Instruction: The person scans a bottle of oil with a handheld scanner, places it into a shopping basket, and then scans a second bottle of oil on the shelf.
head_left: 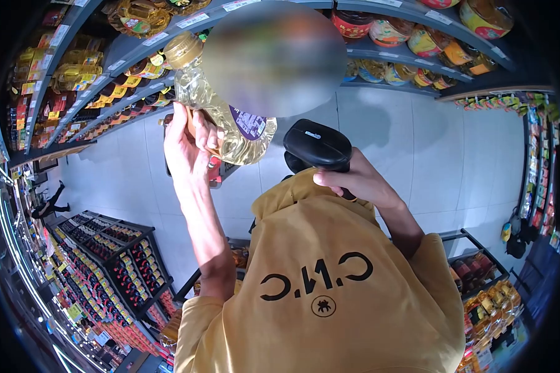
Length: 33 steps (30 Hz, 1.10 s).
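A large clear bottle of pale yellow oil [233,140] with a purple label is tilted at the upper left of centre, its yellowish cap [183,48] towards the shelves. My left hand [196,137] has its fingers wrapped round the bottle's handle. To the right, my right hand [354,180] holds a black handheld device [317,144], whose rounded head lies just right of the bottle's base with a gap between them. A blurred oval hides part of the bottle and the shelf behind it.
Shelves [361,48] of bottles and jars curve across the top. Below my left hand, a basket [230,171] shows partly. A display rack [115,248] of dark bottles stands lower left. Goods hang along the right wall. A person [50,204] is at the far left.
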Available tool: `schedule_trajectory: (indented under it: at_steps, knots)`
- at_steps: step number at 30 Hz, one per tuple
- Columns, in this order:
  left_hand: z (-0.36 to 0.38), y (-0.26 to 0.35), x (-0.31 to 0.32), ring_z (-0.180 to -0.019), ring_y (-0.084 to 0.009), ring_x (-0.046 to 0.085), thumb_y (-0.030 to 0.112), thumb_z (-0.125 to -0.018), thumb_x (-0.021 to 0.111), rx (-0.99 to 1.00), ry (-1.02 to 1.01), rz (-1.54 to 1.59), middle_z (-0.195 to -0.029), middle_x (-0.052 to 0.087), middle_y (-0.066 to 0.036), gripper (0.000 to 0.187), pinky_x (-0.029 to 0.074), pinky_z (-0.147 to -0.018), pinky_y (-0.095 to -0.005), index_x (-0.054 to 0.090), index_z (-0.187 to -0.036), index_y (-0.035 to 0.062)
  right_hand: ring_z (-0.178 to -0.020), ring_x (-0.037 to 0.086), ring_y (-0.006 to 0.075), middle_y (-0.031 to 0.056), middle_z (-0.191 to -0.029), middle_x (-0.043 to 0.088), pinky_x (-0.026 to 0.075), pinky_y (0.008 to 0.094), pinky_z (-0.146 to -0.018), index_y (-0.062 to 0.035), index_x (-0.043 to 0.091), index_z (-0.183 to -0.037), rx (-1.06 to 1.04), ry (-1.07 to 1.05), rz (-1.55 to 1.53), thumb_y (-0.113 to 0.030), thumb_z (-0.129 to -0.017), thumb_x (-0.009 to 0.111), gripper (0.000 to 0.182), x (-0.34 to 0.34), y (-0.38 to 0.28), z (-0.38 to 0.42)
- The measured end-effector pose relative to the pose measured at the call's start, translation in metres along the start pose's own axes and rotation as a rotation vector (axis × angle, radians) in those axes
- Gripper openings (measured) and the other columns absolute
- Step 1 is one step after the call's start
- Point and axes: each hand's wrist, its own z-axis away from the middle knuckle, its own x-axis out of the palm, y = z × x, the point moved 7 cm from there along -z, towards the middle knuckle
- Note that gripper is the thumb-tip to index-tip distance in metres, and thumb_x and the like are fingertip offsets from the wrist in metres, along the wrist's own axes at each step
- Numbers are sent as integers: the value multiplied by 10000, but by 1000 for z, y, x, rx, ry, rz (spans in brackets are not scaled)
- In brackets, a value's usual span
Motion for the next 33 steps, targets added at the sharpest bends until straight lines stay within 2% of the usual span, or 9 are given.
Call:
schedule_trajectory:
  at_steps: [6, 9, 12, 15, 18, 21, 27, 30, 33]
  knots:
    - [1, -2, -2, -425, -153, 392, 423, -1066, 416, 5, 11, 37, -476, 331, 11, 492, 416, -548, -301, 534, -749, 65, -528, 475, 40, -28, -658, 546, 366, 232, -482, -25, 630, -894, 2, 2, 1, -217, -835, 737, 228, -1, 0, 1]
    - [-2, -5, -7, -414, -181, 457, 408, -1038, 499, -11, -60, 113, -493, 436, -32, 450, 479, -540, -343, 548, -752, 63, -532, 478, 39, -28, -667, 549, 368, 231, -482, -29, 629, -893, 1, -5, -3, -214, -838, 738, 221, -2, 0, 1]
    - [-1, -6, -6, -410, -180, 450, 400, -1038, 503, -9, -39, 115, -496, 436, -32, 446, 479, -540, -342, 546, -747, 64, -531, 478, 38, -29, -671, 549, 368, 229, -481, -34, 626, -890, -13, 1, -21, -201, -845, 733, 203, -3, -1, 0]
    - [2, -5, -3, -421, -151, 382, 418, -1061, 435, 0, 33, 46, -476, 331, 14, 479, 411, -538, -292, 526, -744, 71, -531, 478, 37, -31, -674, 548, 370, 229, -481, -37, 620, -892, -27, 4, -30, -188, -850, 727, 189, -4, 0, -1]
    - [3, -6, -1, -423, -149, 383, 414, -1059, 442, 10, 36, 47, -478, 333, 15, 471, 409, -537, -289, 527, -748, 71, -531, 477, 36, -32, -676, 547, 371, 228, -481, -39, 616, -899, -20, 4, -23, -184, -851, 725, 187, -6, -2, 0]
    - [0, -8, -5, -405, -172, 430, 390, -1038, 504, -4, 6, 109, -499, 425, -25, 438, 469, -537, -332, 532, -746, 66, -531, 476, 36, -34, -681, 548, 374, 227, -482, -41, 614, -910, -24, -2, -22, -188, -849, 724, 194, -8, -3, 0]
    - [2, -12, 1, -416, -173, 427, 402, -1039, 496, -15, 3, 127, -497, 416, -26, 442, 457, -540, -328, 529, -756, 64, -537, 475, 34, -37, -692, 550, 384, 224, -489, -47, 611, -922, 27, 11, 45, -203, -844, 726, 210, -15, -4, 4]
    - [4, -13, 2, -430, -147, 391, 430, -1057, 438, 3, 75, 63, -480, 328, 14, 482, 385, -515, -288, 531, -750, 70, -541, 478, 33, -37, -702, 554, 387, 225, -489, -47, 607, -937, 38, 20, 49, -211, -844, 730, 225, -18, -4, 7]
    - [5, -15, 5, -428, -150, 388, 430, -1058, 435, -1, 78, 82, -480, 324, 11, 485, 391, -517, -292, 528, -749, 69, -549, 484, 33, -37, -714, 557, 395, 223, -496, -45, 601, -955, 28, 10, 44, -216, -842, 735, 245, -22, -3, 8]
